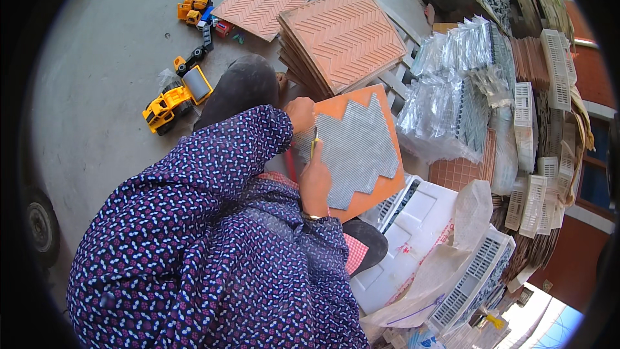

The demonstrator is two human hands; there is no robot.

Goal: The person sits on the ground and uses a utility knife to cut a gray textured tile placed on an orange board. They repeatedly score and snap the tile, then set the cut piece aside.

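An orange board (365, 205) lies tilted across my lap, carrying a grey ribbed mosaic tile sheet (358, 148) with zigzag edges. My left hand (299, 115) is closed at the board's upper left edge, its fingertips partly hidden. Over the left side of the sheet, my right hand (315, 184) grips a slim yellow-handled tool (314, 145). The tool's thin dark tip points away from me, close to the sheet; whether it touches cannot be made out.
A stack of terracotta moulded trays (345, 39) stands just beyond the board, with a single tray (260, 8) on the floor. Toy trucks (175, 98) sit at left. Plastic-wrapped tile sheets (452, 84), a white box (413, 226) and white plastic crates (471, 278) crowd the right.
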